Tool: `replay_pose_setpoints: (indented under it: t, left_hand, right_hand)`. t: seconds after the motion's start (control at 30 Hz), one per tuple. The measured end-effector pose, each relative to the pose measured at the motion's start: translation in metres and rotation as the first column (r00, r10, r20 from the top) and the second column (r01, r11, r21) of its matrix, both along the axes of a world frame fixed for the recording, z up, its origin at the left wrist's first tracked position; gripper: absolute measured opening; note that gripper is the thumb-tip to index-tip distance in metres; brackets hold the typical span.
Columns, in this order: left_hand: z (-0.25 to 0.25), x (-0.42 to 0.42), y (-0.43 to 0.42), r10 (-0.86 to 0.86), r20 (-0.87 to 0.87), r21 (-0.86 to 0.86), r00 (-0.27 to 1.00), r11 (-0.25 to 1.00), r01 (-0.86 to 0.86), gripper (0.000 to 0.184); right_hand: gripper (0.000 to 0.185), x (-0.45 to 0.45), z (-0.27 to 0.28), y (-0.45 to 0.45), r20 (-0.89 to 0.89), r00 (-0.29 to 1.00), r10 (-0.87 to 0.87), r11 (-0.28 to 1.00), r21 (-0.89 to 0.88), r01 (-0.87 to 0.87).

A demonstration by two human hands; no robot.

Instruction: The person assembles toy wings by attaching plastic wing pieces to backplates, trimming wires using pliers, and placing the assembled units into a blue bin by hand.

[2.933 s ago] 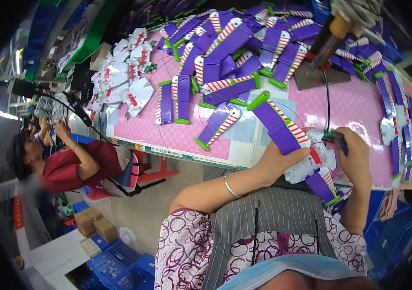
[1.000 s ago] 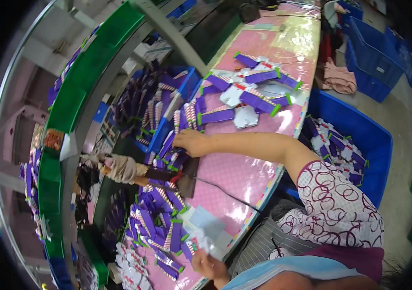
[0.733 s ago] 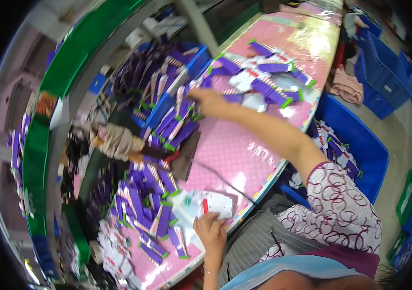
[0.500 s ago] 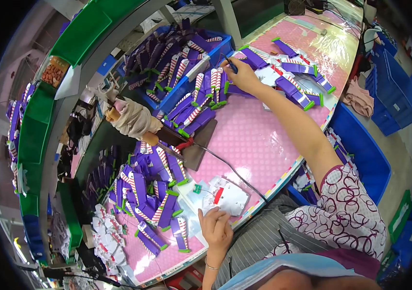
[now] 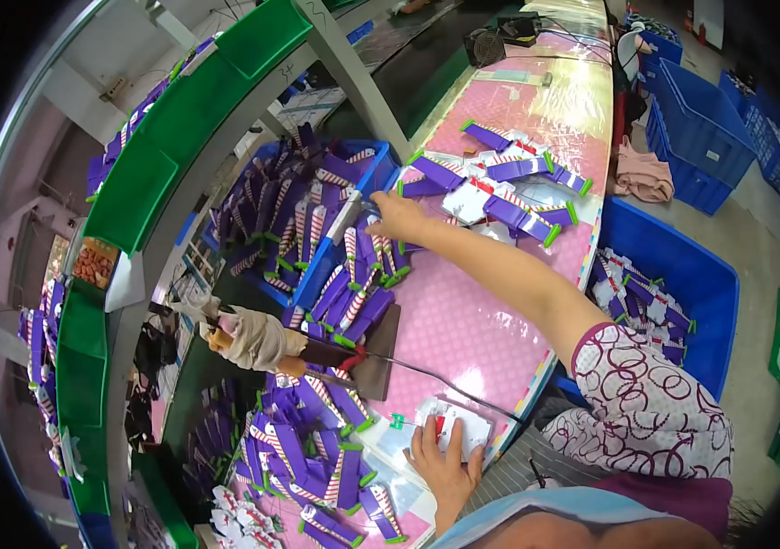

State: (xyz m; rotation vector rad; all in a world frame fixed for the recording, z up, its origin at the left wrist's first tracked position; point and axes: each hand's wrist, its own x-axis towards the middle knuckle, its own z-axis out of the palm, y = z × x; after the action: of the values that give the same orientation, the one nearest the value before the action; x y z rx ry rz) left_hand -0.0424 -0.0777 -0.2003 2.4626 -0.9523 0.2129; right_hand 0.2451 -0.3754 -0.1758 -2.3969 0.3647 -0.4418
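My left hand (image 5: 445,465) lies with its fingers spread on a white plastic piece (image 5: 465,426) with a red part, near the table's front edge. A small green part (image 5: 396,421) on a thin wire sits just beyond it. My right hand (image 5: 397,220) reaches far across to the rim of a blue bin (image 5: 321,265), thumb and fingers apart; nothing shows in it. Beside that hand lie purple wing-shaped pieces (image 5: 367,311) with red-white stripes and green tips. White bodies with purple wings attached (image 5: 500,188) are grouped to its right.
A cloth-wrapped object (image 5: 262,339) juts over the table, near a black cord (image 5: 436,375) crossing the pink surface (image 5: 472,311). More purple pieces (image 5: 303,439) are heaped nearer, beside white pieces (image 5: 242,520). A blue tub (image 5: 715,284) with winged pieces stands at right. Green trays (image 5: 138,201) line the left.
My left hand has moved from beside the white piece onto it. The dark, thin tool earlier in my right hand no longer shows; that hand is now at the bin's rim. The view has shifted.
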Motion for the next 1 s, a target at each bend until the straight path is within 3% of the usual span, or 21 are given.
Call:
replay_pose_setpoints:
  t: [0.17,0.27,0.3,0.37,0.43,0.47,0.53,0.57,0.63,0.67,0.7,0.73,0.77,0.8,0.83,0.87,0.9,0.97,1.0]
  left_hand:
    - [0.021,-0.011,-0.011,0.039,-0.059,0.049,0.998,0.998,-0.036,0.049]
    - [0.034,-0.014,-0.005,0.056,-0.053,0.108,0.997,0.993,-0.051,0.052]
    - [0.036,-0.015,0.0,0.069,-0.059,0.126,0.996,0.99,-0.061,0.053]
    - [0.03,-0.013,0.014,0.056,-0.062,0.079,0.996,0.996,-0.051,0.051]
    - [0.027,-0.011,0.022,0.024,-0.06,0.08,0.998,0.997,-0.019,0.049]
    - [0.028,-0.01,0.022,0.014,-0.066,0.102,0.998,0.995,-0.007,0.046]
    - [0.031,-0.007,0.021,0.005,-0.055,0.156,0.998,0.988,0.004,0.045]
    - [0.035,-0.006,0.019,0.004,-0.042,0.208,0.999,0.978,0.004,0.043]
    - [0.045,-0.003,0.015,-0.019,0.038,0.181,0.999,0.983,0.011,0.046]
    - [0.05,0.0,0.014,-0.014,0.015,-0.009,1.0,1.0,0.014,0.046]
    - [0.053,0.001,0.013,-0.014,-0.007,-0.197,1.0,0.98,0.013,0.045]
    - [0.051,0.002,0.008,0.072,-0.029,-0.347,0.997,0.935,-0.077,0.04]
    - [0.056,0.003,0.0,0.088,-0.017,-0.353,0.996,0.932,-0.089,0.04]
    - [0.062,0.003,-0.01,-0.018,-0.4,-0.619,0.916,0.742,-0.256,0.035]
    - [0.065,0.002,-0.018,-0.25,-0.668,-0.711,0.701,0.492,-0.502,0.029]
    - [0.057,0.006,-0.018,-0.306,-0.695,-0.673,0.65,0.596,-0.438,0.022]
    - [0.051,0.005,-0.026,-0.36,-0.618,-0.754,0.699,0.524,-0.396,0.014]
    - [0.049,0.0,-0.024,-0.299,-0.642,-0.736,0.706,0.497,-0.459,0.013]
    - [0.048,-0.004,-0.022,-0.293,-0.65,-0.728,0.701,0.504,-0.464,0.013]
  right_hand:
    - [0.067,0.002,0.003,-0.007,-0.066,0.998,0.024,0.99,0.139,-0.014]
    - [0.062,0.005,-0.001,-0.007,0.064,0.994,0.084,0.967,0.235,-0.096]
    - [0.052,-0.003,0.008,-0.002,0.103,0.994,0.037,0.961,0.269,-0.064]
    - [0.043,-0.001,0.009,-0.003,0.246,0.967,0.066,0.876,0.45,-0.174]
    - [0.035,-0.015,0.026,0.001,0.377,0.926,-0.036,0.858,0.487,-0.165]
    - [0.034,-0.022,0.034,-0.001,0.495,0.868,-0.036,0.827,0.502,-0.252]
    - [0.03,-0.036,0.051,-0.003,0.721,0.689,-0.07,0.803,0.45,-0.39]
    - [0.029,-0.059,0.071,-0.004,0.735,0.676,-0.046,0.706,0.503,-0.499]
    - [0.027,-0.085,0.081,-0.005,0.818,0.555,0.152,0.826,0.203,-0.525]
    - [0.026,-0.114,0.089,-0.003,0.696,0.606,0.386,0.821,0.04,-0.57]
    - [0.026,-0.139,0.084,0.007,0.539,0.613,0.577,0.733,-0.012,-0.68]
    - [0.024,-0.167,0.082,0.02,0.534,0.456,0.712,0.573,-0.067,-0.817]
    - [0.025,-0.194,0.074,0.034,0.499,0.345,0.795,0.429,-0.06,-0.901]
    - [0.031,-0.221,0.072,0.043,0.294,0.291,0.91,0.323,-0.065,-0.944]
    - [0.04,-0.238,0.058,0.055,0.25,0.211,0.945,0.236,-0.071,-0.969]
    - [0.045,-0.256,0.05,0.065,0.327,0.217,0.92,0.227,0.007,-0.974]
    - [0.047,-0.266,0.038,0.072,0.312,0.258,0.914,0.259,0.038,-0.965]
    - [0.043,-0.28,0.028,0.079,0.432,0.381,0.818,0.385,0.081,-0.919]
    - [0.043,-0.286,0.019,0.083,0.437,0.384,0.813,0.384,0.092,-0.919]
